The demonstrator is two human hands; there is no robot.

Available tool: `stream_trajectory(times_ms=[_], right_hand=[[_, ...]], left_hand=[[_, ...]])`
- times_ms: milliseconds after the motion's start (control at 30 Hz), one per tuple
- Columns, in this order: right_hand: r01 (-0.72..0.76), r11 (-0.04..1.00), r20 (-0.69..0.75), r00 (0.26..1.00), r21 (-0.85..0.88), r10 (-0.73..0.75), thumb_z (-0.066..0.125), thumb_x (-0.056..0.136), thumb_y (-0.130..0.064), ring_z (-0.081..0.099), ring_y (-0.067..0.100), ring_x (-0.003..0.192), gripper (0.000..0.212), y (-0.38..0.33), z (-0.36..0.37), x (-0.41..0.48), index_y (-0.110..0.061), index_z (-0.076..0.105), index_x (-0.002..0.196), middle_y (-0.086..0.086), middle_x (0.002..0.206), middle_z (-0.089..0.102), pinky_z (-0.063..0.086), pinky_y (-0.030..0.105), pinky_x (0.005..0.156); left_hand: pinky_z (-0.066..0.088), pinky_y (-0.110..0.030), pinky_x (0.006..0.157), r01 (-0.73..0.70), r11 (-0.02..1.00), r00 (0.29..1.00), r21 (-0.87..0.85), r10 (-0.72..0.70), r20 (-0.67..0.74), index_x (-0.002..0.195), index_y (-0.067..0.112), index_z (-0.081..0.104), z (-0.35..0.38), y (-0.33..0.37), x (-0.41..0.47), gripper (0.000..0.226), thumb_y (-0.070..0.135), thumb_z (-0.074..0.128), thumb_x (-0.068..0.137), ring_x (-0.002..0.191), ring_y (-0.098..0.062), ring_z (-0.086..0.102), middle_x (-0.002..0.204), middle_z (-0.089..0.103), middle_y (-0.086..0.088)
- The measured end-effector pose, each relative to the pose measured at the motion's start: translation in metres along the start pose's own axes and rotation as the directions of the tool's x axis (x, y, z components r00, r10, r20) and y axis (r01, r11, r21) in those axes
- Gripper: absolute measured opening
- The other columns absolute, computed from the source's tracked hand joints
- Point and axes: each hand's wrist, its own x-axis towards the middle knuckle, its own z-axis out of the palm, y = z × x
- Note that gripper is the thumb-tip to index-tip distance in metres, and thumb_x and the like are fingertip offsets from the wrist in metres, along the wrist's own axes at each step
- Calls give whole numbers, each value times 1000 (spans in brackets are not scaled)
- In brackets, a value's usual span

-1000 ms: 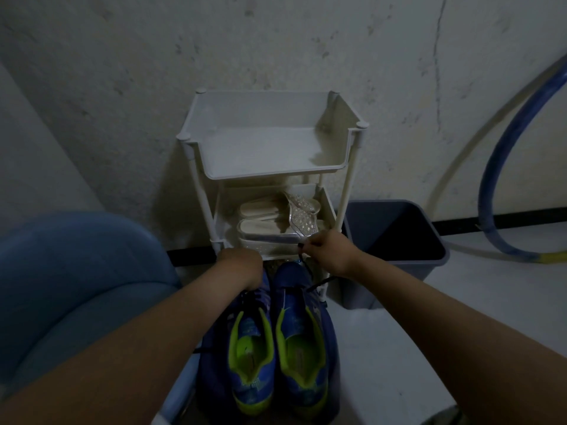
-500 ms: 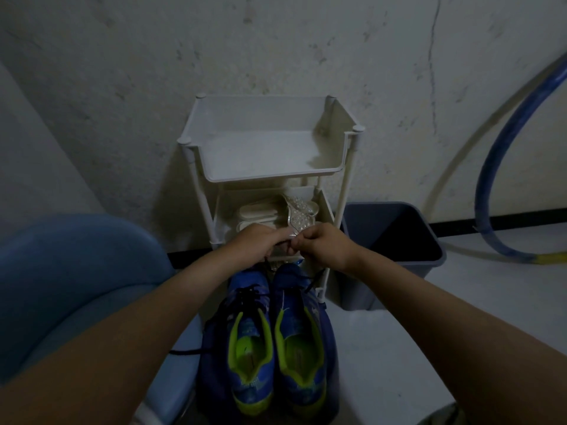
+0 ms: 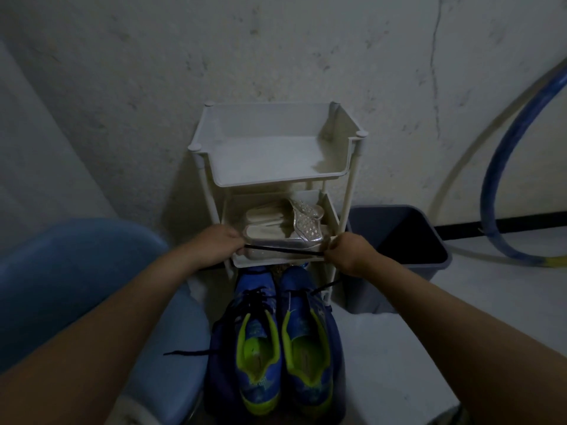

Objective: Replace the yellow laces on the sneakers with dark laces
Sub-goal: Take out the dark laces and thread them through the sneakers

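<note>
Two blue sneakers with lime-green lining stand side by side on the floor, toes away from me: the left sneaker and the right sneaker. Dark laces run through the left one, and a loose end trails out to the left. A dark lace is stretched taut and level above the toes. My left hand pinches its left end, my right hand its right end. Another stretch of lace drops from my right hand to the right sneaker.
A white two-tier plastic rack stands against the wall behind the sneakers, with pale sandals on its lower shelf. A dark grey bin sits to the right, a blue chair to the left, a blue hoop at far right.
My hands met above the sneakers' toes, then drew apart sideways. The dark lace is now pulled straight between them.
</note>
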Motion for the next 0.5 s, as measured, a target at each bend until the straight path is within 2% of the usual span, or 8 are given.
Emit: stream_trajectory(times_ms=[100, 200, 267, 333, 400, 467, 500], right_hand=[[1, 989, 39, 999, -151, 4, 51, 96, -23, 62, 24, 102, 24, 3, 7, 4, -11, 64, 111, 9, 114, 64, 51, 32, 83], [21, 989, 96, 995, -144, -7, 57, 93, -23, 62, 22, 104, 22, -2, 8, 2, -14, 65, 111, 6, 112, 63, 52, 30, 83], [83, 996, 118, 990, -10, -81, 59, 91, -21, 62, 22, 109, 32, -10, 9, 0, -22, 64, 123, 4, 114, 62, 52, 30, 86], [132, 956, 158, 971, 260, -177, 60, 89, -19, 60, 18, 115, 42, -25, 9, -8, -26, 61, 131, 3, 124, 62, 48, 28, 96], [172, 890, 186, 945, 422, -270, 66, 89, -21, 60, 12, 114, 31, -35, 10, -10, -23, 70, 119, -1, 123, 67, 44, 25, 101], [223, 887, 155, 939, 404, -306, 69, 88, -24, 67, 13, 97, 9, -36, 12, -8, -22, 77, 91, 1, 101, 75, 50, 29, 94], [241, 895, 132, 942, 375, -309, 69, 89, -25, 68, 17, 90, 11, -35, 11, -7, -22, 76, 81, 2, 91, 75, 53, 33, 89]], left_hand=[[38, -18, 56, 5, 996, 1000, 94, -5, -9, 67, 15, 66, -2, -4, -2, 25, 19, 56, 90, 67, -11, 55, 70, 60, 1], [47, -27, 67, -37, 996, 999, 76, 34, 39, 69, 19, 69, 7, -2, -2, 21, 22, 59, 88, 77, -17, 62, 77, 66, -2], [52, -30, 72, -105, 994, 989, 37, 101, 111, 71, 24, 71, 19, 4, -3, 20, 26, 61, 89, 78, -16, 65, 78, 69, 2], [51, -28, 69, -172, 985, 974, -12, 172, 150, 72, 28, 73, 30, 15, -6, 19, 29, 64, 89, 73, -12, 66, 73, 69, 6], [48, -26, 65, -211, 977, 966, -38, 214, 147, 76, 25, 76, 39, 24, -6, 15, 28, 66, 88, 64, -4, 62, 65, 67, 13], [49, -26, 66, -225, 974, 965, -22, 226, 130, 78, 24, 76, 43, 30, -4, 14, 28, 66, 87, 63, 0, 60, 63, 66, 15], [50, -26, 67, -222, 975, 966, -12, 222, 129, 78, 25, 76, 43, 31, -3, 14, 27, 65, 86, 65, 0, 61, 64, 67, 15]])
